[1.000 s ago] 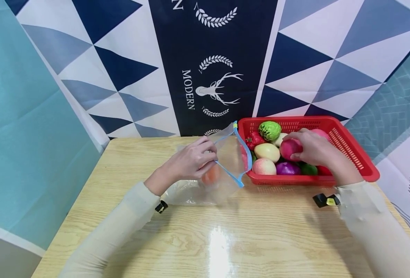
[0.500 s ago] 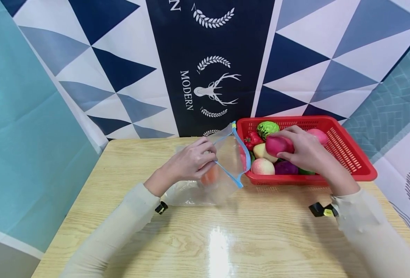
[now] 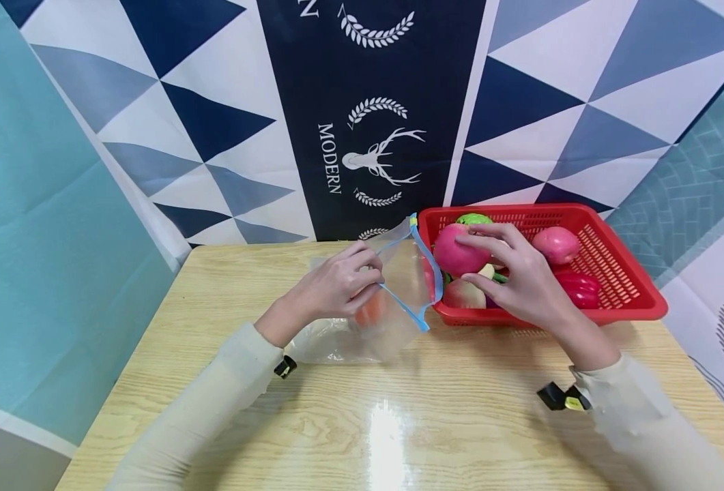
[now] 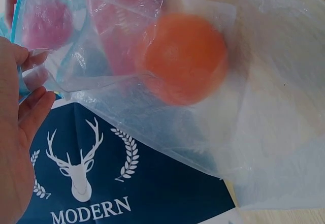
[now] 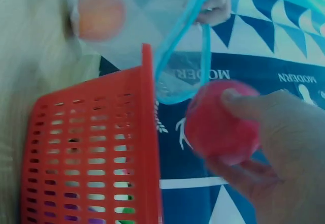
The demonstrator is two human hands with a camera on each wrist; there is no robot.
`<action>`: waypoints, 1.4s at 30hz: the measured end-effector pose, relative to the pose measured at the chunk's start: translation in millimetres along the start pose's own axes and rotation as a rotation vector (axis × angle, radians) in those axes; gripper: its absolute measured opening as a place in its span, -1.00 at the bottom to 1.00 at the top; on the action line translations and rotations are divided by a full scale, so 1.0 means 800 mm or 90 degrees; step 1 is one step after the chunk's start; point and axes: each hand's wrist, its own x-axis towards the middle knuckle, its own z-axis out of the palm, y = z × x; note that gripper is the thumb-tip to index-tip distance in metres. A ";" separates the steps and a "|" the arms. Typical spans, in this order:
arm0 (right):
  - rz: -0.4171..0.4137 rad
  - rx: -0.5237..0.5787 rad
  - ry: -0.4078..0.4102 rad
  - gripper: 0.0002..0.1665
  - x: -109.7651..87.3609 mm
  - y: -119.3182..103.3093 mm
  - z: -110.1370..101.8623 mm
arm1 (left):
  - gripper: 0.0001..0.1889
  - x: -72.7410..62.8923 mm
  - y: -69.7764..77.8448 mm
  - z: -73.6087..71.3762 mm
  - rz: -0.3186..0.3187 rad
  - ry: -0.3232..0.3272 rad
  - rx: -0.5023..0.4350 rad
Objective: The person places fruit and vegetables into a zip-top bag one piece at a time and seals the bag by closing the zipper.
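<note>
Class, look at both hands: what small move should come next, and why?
Probably ease the right hand leftward, bringing the pink fruit into the plastic bag. The bag gapes towards the fruit, and the left hand holds its edge.

One basket [image 3: 619, 315], one bag [image 3: 337, 342], one orange fruit [image 4: 185, 59], two round pink fruits [image 3: 458, 251]

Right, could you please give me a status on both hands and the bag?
Left hand holding clear zip bag open, orange fruit inside. Right hand gripping pink fruit over red basket, near bag's mouth. Nothing visibly blocking it.
</note>
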 end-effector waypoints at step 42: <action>-0.087 -0.027 -0.085 -0.09 0.012 0.023 0.012 | -0.93 0.004 0.005 0.000 0.010 0.014 -0.008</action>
